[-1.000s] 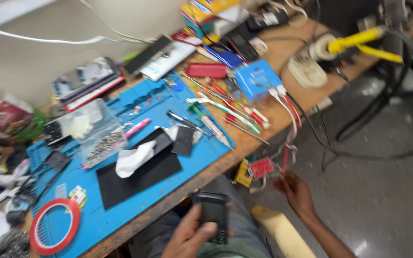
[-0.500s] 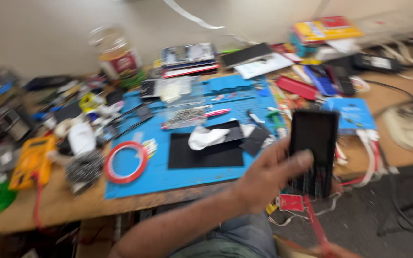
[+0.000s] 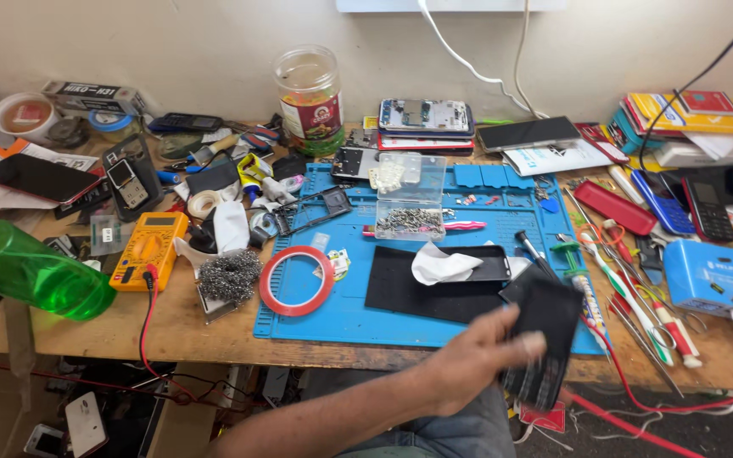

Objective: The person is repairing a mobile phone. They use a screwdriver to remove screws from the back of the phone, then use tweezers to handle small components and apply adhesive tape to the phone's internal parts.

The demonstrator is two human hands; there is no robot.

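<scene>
Since half a second ago, phone lowered from upright before the mat to the bench's front edge. Far left of the hand: green bottle (image 3: 31, 276), lying flat; yellow multimeter (image 3: 150, 248); steel wool (image 3: 229, 276); red tape ring (image 3: 296, 280), on blue mat (image 3: 341, 318). Just above-left of the hand: white tissue (image 3: 440, 264). Left hand (image 3: 472, 360), blurred, fingers clamped around black phone (image 3: 545, 335), tilted. Right of the hand: blue box (image 3: 713, 278). Right hand not visible.
</scene>
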